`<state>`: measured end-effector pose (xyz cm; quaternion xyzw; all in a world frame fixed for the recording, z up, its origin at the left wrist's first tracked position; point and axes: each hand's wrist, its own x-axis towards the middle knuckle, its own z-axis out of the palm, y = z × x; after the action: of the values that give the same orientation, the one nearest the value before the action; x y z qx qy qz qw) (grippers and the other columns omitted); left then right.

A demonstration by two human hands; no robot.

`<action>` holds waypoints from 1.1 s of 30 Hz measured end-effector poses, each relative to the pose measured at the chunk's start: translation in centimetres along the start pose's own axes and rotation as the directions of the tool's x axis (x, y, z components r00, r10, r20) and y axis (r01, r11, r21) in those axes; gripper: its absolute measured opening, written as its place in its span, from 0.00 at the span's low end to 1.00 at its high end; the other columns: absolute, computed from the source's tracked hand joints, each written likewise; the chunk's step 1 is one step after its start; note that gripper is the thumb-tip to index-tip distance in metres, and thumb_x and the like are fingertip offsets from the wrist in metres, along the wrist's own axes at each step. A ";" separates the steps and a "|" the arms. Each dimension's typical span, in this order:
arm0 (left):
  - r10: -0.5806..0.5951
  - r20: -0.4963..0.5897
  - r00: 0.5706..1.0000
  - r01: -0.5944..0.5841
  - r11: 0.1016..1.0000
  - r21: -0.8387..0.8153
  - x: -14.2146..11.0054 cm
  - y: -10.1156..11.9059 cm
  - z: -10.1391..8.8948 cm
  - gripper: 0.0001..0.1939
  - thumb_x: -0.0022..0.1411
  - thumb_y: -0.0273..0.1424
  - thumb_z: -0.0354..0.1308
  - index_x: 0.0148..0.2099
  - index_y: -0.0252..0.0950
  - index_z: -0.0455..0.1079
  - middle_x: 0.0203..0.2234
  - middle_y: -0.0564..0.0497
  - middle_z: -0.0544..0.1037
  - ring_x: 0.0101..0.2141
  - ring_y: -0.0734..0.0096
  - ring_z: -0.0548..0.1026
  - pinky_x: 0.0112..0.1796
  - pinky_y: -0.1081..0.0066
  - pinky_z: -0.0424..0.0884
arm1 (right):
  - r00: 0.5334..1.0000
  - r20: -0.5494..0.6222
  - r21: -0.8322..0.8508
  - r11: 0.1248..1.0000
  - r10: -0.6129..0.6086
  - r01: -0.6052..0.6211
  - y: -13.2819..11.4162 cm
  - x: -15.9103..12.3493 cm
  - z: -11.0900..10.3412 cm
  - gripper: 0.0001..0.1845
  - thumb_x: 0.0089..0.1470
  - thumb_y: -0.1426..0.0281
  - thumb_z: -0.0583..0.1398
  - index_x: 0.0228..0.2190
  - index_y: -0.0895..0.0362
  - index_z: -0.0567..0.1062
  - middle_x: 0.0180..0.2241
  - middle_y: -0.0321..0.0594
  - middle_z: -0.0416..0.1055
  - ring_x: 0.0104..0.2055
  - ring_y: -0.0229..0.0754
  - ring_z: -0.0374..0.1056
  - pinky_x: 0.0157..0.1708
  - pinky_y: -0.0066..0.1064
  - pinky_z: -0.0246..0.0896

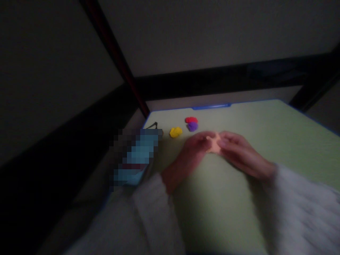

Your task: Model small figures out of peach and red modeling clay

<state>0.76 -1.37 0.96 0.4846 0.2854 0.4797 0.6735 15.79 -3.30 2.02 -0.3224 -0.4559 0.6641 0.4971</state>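
Whitish fuzzy sleeves (302, 212) right up close, got that. What's past them?

— Pale green worktop (281, 141) with blue edging. By its left edge there's a pixelated light-blue thing (140, 148), and honestly no clue what it is.

And the hands, holding anything?

— Yep, both on the same bit. Left hand (195, 150) and right hand (240, 156) are pinching a peach lump (215, 145) between them, thumbs on it from either side. It's out over the worktop, well in from the left and right edges. Can't tell if it's touching the surface, it's pretty blurry.

Anything beyond that?

— Three more lumps, all past the hands and toward the far left corner. Yellow lump (175, 132) sits closest to the left edge, then a purple lump (192, 126), with a red lump (191, 120) right behind it. Can't say whether those two touch.

And way at the back?

— Blue strip (211, 106) along the far edge, then a dim wall (225, 35) with a dark band (212, 81) across it.
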 end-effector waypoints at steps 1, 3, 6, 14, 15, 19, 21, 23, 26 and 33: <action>0.008 0.004 1.000 -0.008 1.000 -0.003 0.0 0.0 -0.1 0.19 0.42 0.41 0.66 0.36 0.36 0.71 0.34 0.49 0.74 0.34 0.70 0.71 0.38 0.69 0.65 | 1.000 0.007 0.009 1.000 0.003 -0.003 0.0 -0.1 0.1 0.07 0.43 0.67 0.67 0.26 0.55 0.74 0.24 0.33 0.69 0.27 0.34 0.63 0.30 0.26 0.59; 0.012 0.034 0.999 -0.010 0.999 -0.033 0.1 -0.1 -0.2 0.18 0.40 0.41 0.67 0.33 0.35 0.71 0.32 0.50 0.74 0.33 0.71 0.70 0.37 0.69 0.65 | 1.000 0.016 0.022 1.000 0.004 -0.005 0.0 -0.1 0.1 0.07 0.43 0.67 0.66 0.27 0.54 0.75 0.24 0.32 0.68 0.27 0.33 0.62 0.31 0.26 0.59; -0.005 0.077 0.997 0.010 0.997 -0.071 0.0 -0.1 -0.3 0.17 0.40 0.39 0.67 0.30 0.35 0.71 0.31 0.51 0.74 0.33 0.71 0.69 0.36 0.69 0.65 | 1.000 0.016 0.030 1.000 -0.010 0.009 0.1 -0.2 0.2 0.07 0.43 0.67 0.67 0.28 0.54 0.76 0.24 0.32 0.69 0.28 0.33 0.63 0.32 0.26 0.59; -0.005 0.089 0.996 0.011 0.998 -0.060 -0.2 -0.3 -0.1 0.16 0.42 0.40 0.66 0.28 0.34 0.69 0.28 0.51 0.71 0.32 0.71 0.68 0.34 0.71 0.64 | 1.000 0.012 0.014 1.000 -0.028 0.028 0.1 -0.3 0.4 0.07 0.44 0.66 0.66 0.28 0.54 0.76 0.24 0.33 0.69 0.29 0.35 0.63 0.32 0.27 0.59; 0.000 0.086 0.996 0.006 0.998 -0.059 -0.2 -0.3 0.0 0.15 0.42 0.40 0.66 0.27 0.34 0.69 0.28 0.51 0.71 0.32 0.71 0.68 0.34 0.71 0.64 | 1.000 0.010 0.012 0.999 -0.030 0.030 0.1 -0.3 0.4 0.07 0.43 0.66 0.66 0.28 0.54 0.76 0.24 0.33 0.69 0.29 0.35 0.63 0.33 0.27 0.59; 0.012 0.075 0.997 -0.006 0.997 -0.076 -0.1 -0.2 0.2 0.15 0.42 0.40 0.66 0.27 0.34 0.70 0.30 0.51 0.72 0.33 0.71 0.68 0.36 0.70 0.65 | 1.000 0.013 0.036 0.999 -0.015 0.015 0.0 -0.4 0.5 0.07 0.44 0.66 0.66 0.29 0.53 0.76 0.25 0.33 0.69 0.28 0.35 0.63 0.35 0.28 0.61; 0.004 0.088 0.996 0.002 0.997 -0.073 -0.1 -0.2 0.2 0.15 0.43 0.40 0.65 0.28 0.35 0.71 0.30 0.51 0.73 0.32 0.72 0.68 0.37 0.70 0.64 | 1.000 0.017 0.072 0.997 0.007 -0.008 -0.1 -0.5 0.7 0.06 0.45 0.67 0.65 0.29 0.54 0.76 0.28 0.34 0.69 0.30 0.35 0.63 0.36 0.27 0.62; -0.006 0.102 0.995 0.011 0.999 -0.049 -0.1 -0.2 0.3 0.15 0.43 0.40 0.65 0.30 0.35 0.72 0.30 0.51 0.73 0.32 0.72 0.68 0.36 0.70 0.64 | 1.000 0.006 0.098 0.995 0.029 -0.029 -0.3 -0.5 0.9 0.05 0.45 0.67 0.64 0.28 0.54 0.76 0.30 0.36 0.70 0.33 0.36 0.64 0.35 0.27 0.63; -0.005 0.104 0.995 0.010 0.999 -0.051 -0.1 -0.2 0.3 0.14 0.42 0.38 0.66 0.29 0.35 0.72 0.30 0.51 0.73 0.32 0.73 0.68 0.37 0.70 0.63 | 0.999 -0.016 0.093 0.995 0.041 -0.039 -0.4 -0.6 1.2 0.04 0.45 0.68 0.64 0.28 0.54 0.76 0.31 0.36 0.69 0.33 0.36 0.63 0.34 0.25 0.63; -0.030 0.126 0.992 0.049 0.987 -0.151 -0.2 -0.2 0.6 0.11 0.40 0.32 0.67 0.29 0.36 0.72 0.28 0.53 0.72 0.29 0.77 0.67 0.36 0.71 0.62 | 1.000 -0.020 0.078 0.997 0.005 -0.003 -0.1 -0.4 1.4 0.04 0.45 0.69 0.65 0.27 0.56 0.76 0.29 0.35 0.69 0.31 0.34 0.62 0.31 0.24 0.60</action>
<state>1.27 -1.78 1.00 0.4541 0.2150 0.4558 0.7347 14.71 -4.07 2.64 -0.3102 -0.4241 0.6791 0.5126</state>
